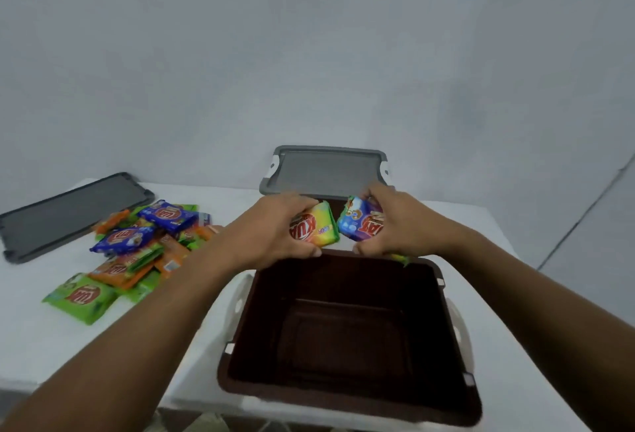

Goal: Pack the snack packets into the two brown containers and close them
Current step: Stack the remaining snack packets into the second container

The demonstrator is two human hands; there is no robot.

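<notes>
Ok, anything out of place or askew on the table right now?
One thing: a green packet corner sticks out by the far rim of the near brown container, under the right hand. It may get pinched at closing. I cannot tell which container holds it.

One camera only, worn on the person's head, looks forward and down across the white table [51, 345] to the grey wall [309, 36] filling the upper half of the frame. The forearms run in from the lower corners, and the left hand [271, 229] and right hand [398, 225] sit side by side at centre. It sits close: the brown container [347, 399] fills the lower centre.
</notes>
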